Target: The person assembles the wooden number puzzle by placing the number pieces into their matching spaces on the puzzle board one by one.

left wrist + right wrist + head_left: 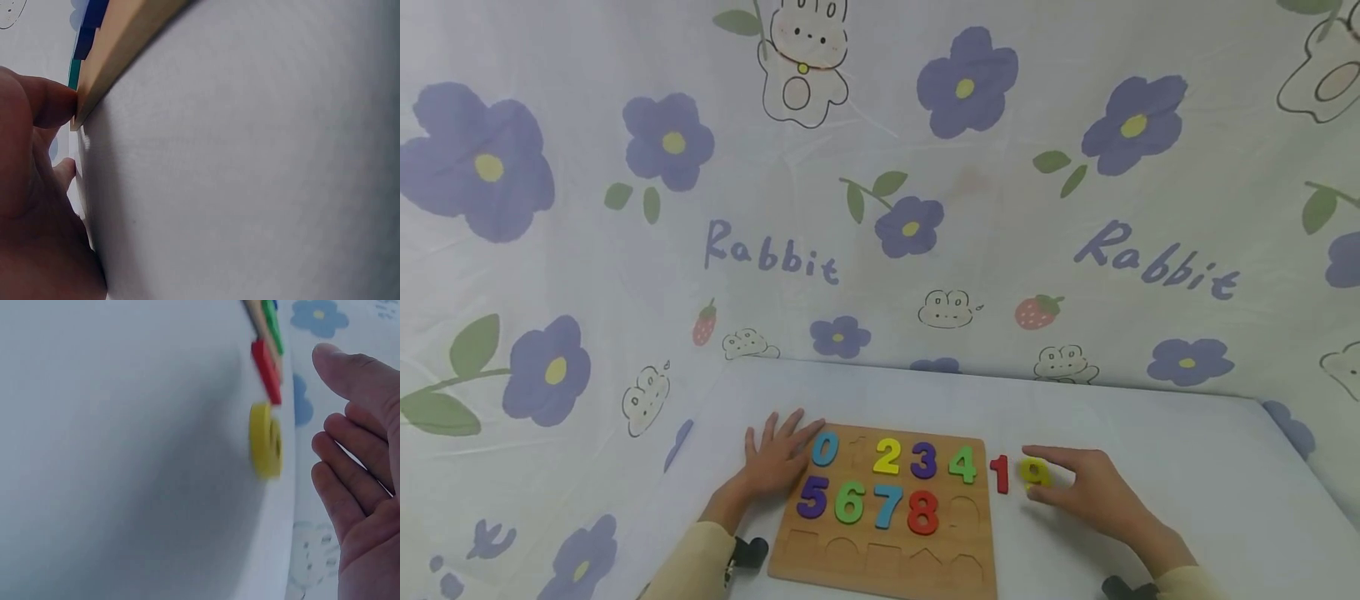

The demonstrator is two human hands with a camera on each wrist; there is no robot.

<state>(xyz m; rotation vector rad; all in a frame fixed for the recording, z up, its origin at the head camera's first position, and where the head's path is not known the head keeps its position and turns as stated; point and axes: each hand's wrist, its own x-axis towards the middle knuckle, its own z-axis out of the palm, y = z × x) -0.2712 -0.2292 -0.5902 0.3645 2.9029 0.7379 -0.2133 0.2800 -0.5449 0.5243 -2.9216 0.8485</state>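
A wooden number board (943,542) lies on the white table, with coloured digits 0 and 2 through 8 in its recesses. At its upper left corner my left hand (777,458) rests with fingers spread, the thumb (56,103) against the board's edge in the left wrist view. To the right of the board lie a red number 1 (1000,474) and a yellow number 9 (1043,478). Over the yellow 9 is my right hand (1093,492), thumb and fingers apart. The right wrist view shows a gap between that hand and the yellow 9 (257,440).
Bare recesses show in the board's top row, at the right end of its middle row and along its bottom row. A patterned cloth (880,292) with flowers and rabbits hangs behind the white table (1187,450).
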